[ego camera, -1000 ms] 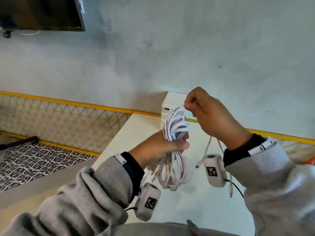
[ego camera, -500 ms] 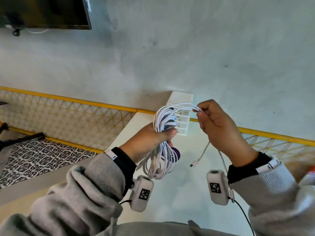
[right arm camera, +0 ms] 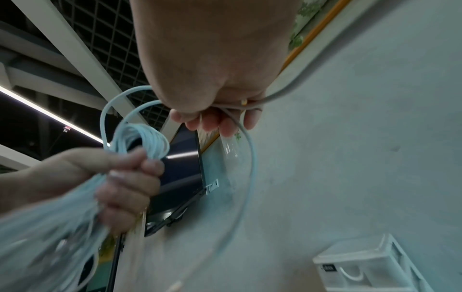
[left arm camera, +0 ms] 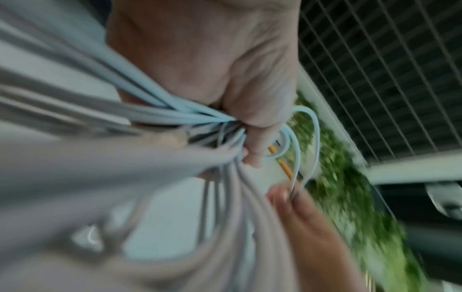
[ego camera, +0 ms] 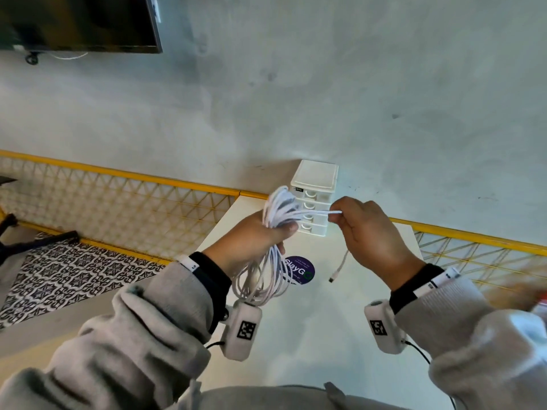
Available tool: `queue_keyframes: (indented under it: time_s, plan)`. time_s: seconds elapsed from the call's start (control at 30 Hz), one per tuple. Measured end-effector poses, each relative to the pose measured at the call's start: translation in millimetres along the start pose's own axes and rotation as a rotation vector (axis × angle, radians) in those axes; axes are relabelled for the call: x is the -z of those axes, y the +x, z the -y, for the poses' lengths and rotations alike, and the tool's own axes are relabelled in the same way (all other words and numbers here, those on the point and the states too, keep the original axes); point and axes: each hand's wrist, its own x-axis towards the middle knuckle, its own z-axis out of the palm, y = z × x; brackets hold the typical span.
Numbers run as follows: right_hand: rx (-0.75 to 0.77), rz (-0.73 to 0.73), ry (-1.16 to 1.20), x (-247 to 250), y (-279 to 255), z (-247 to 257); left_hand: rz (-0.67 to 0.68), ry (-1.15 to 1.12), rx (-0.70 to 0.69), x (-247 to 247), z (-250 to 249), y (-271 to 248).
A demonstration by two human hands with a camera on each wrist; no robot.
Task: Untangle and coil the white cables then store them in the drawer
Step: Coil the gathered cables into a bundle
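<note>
From the head view, the left hand (ego camera: 254,235) is held up over the white desk (ego camera: 325,335), and its grip is wrapped tight around a bunch of white cables (ego camera: 276,213). The loops stick up above the fist and more loops hang down below it, near the wrist. The right hand (ego camera: 373,238) is just beside it, and its grip pinches one strand that runs across from the top of the bunch. The loose end of that strand hangs under the right hand, and its plug (ego camera: 333,278) dangles above the desk. A small white drawer box (ego camera: 315,184) stands at the far edge of the desk, against the grey wall (ego camera: 325,84), right behind the cables. All of its drawers look pushed in. A round purple sticker (ego camera: 300,269) lies on the desk below the hands. A dark screen (ego camera: 77,22) hangs on the wall at the top left. From the left wrist view, which is blurry, the left hand (left arm camera: 225,79) squeezes many strands of the white cables (left arm camera: 180,116) together, and the fingertips (left arm camera: 281,194) of the right hand pinch a thin loop just past it. From the right wrist view, the right hand (right arm camera: 212,65) has its fingers curled down on a strand, the left hand (right arm camera: 120,177) is a fist around the white cables (right arm camera: 140,136), and the drawer box (right arm camera: 367,264) sits at the bottom right.
</note>
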Motion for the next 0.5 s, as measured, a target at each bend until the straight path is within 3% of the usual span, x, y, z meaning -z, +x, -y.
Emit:
queue_keyframes:
  time_s: [0.07,0.13,0.23,0.33,0.5]
  plan:
    - [-0.052,0.078,0.083,-7,-4,0,0.073,-0.201,-0.030,9,-3,0]
    - [-0.156,0.176,0.301,-11,-4,4,0.186,-0.252,-0.061,13,-4,-2]
    - [-0.228,0.131,0.540,-3,9,19,0.243,0.020,0.000,6,-2,-2]
    - [-0.216,0.061,0.566,14,28,25,0.142,0.230,0.049,-1,19,1]
    - [-0.309,0.255,0.453,17,38,8,-0.130,-0.301,0.136,25,39,11]
